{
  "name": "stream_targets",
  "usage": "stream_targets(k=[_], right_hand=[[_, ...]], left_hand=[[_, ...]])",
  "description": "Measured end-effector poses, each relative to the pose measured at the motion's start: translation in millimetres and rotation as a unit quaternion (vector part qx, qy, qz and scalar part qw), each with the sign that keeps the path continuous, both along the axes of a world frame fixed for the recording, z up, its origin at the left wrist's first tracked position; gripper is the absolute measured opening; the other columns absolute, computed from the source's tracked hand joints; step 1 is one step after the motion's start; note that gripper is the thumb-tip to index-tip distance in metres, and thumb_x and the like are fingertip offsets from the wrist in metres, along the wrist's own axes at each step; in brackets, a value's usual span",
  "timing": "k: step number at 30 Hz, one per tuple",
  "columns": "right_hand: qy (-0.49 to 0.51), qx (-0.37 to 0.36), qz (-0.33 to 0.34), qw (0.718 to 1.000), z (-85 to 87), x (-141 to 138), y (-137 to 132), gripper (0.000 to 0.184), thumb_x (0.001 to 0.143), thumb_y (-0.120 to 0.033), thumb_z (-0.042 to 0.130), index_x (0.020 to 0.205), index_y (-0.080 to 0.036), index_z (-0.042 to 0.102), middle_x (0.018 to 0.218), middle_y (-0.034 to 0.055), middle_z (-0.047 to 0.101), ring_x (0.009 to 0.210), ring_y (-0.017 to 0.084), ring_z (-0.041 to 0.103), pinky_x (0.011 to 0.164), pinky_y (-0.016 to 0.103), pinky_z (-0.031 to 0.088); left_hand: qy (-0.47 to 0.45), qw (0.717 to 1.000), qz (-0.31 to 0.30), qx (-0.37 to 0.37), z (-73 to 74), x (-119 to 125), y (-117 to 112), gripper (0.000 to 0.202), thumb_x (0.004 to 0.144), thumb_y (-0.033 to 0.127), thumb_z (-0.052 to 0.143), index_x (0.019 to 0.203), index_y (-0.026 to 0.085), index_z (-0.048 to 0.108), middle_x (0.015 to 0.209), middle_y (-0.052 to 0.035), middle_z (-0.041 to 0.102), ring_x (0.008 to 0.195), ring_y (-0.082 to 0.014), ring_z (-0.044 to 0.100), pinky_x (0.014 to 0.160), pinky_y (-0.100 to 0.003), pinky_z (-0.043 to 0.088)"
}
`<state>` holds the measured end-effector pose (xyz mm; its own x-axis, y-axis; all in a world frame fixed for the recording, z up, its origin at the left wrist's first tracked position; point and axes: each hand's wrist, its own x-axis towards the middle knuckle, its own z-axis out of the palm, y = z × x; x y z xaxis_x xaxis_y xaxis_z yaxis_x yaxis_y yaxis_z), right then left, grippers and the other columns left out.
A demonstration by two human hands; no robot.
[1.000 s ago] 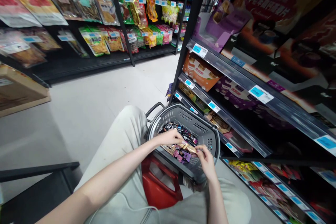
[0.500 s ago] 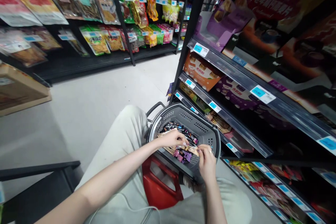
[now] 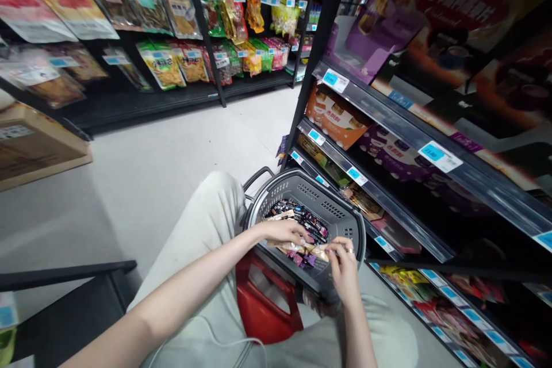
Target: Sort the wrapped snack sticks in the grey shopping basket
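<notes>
A grey plastic shopping basket (image 3: 332, 187) stands between my knees, with several small black, purple and gold packets (image 3: 304, 215) inside. Over its near side, my right hand (image 3: 344, 261) pinches one end of a gold-tan wrapped packet (image 3: 318, 250). My left hand (image 3: 285, 231) reaches in from the left, its fingers bent down onto the other end of the same packet. The left fingertips are partly hidden against the wrappers. More tan packets (image 3: 282, 216) lie beside and under the left hand.
A red piece with an opening (image 3: 267, 319) sits below the basket. Shelves with boxed goods (image 3: 338, 118) rise close on the right. Bagged snacks (image 3: 161, 66) line the shelves ahead. A cardboard box (image 3: 38, 146) and a black frame (image 3: 73, 305) are at left; white cables cross my lap.
The view has shifted slightly, so everything appears a little further right. My left fingers look more extended over the packet, and more of the gold-tan wrapper shows between the hands.
</notes>
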<state>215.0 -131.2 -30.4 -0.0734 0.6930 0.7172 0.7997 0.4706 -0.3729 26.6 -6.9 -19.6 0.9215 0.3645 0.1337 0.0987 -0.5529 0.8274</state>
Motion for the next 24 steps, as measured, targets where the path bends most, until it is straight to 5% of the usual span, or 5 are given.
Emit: stream_targets(k=[4,8,12,24], right_hand=[[0.065,-0.082,0.044,0.993,1.1,8.6,-0.4,0.014,0.081,-0.022,0.044,0.077,-0.016,0.056,0.092,0.0065,0.043,0.087,0.016,0.043,0.077,0.028,0.034],[0.194,-0.140,0.101,0.966,-4.7,13.2,6.1,0.015,0.078,-0.030,0.049,0.073,-0.016,0.053,0.093,0.0063,0.047,0.089,0.018,0.047,0.080,0.031,0.036],[0.264,-0.192,0.142,0.935,-13.6,11.0,12.5,0.021,0.076,-0.034,0.051,0.088,-0.019,0.043,0.088,0.0033,0.052,0.072,0.015,0.056,0.063,0.029,0.046],[0.375,-0.120,0.055,0.918,-26.5,5.5,30.3,0.026,0.071,-0.031,0.056,0.087,-0.017,0.042,0.065,-0.0021,0.048,0.057,0.009,0.047,0.054,0.020,0.039]], left_hand=[[0.037,0.998,-0.040,-0.043,-3.1,-0.6,0.0,0.030,0.074,0.038,0.054,0.076,0.010,0.065,0.069,-0.0018,0.061,0.063,-0.0104,0.052,0.058,-0.017,0.037],[0.021,0.996,-0.018,-0.090,-12.9,4.2,-4.1,0.037,0.073,0.044,0.053,0.086,0.011,0.063,0.068,-0.0029,0.061,0.057,-0.0108,0.053,0.055,-0.019,0.039],[0.017,0.993,-0.006,-0.115,-22.9,10.8,-8.7,0.041,0.074,0.046,0.051,0.090,0.010,0.061,0.066,-0.0040,0.060,0.054,-0.0117,0.053,0.050,-0.020,0.039],[0.052,0.998,-0.010,0.038,-3.3,9.5,-17.7,0.020,0.065,0.016,0.056,0.082,0.011,0.065,0.065,0.0027,0.059,0.058,-0.0075,0.048,0.054,-0.013,0.033]])
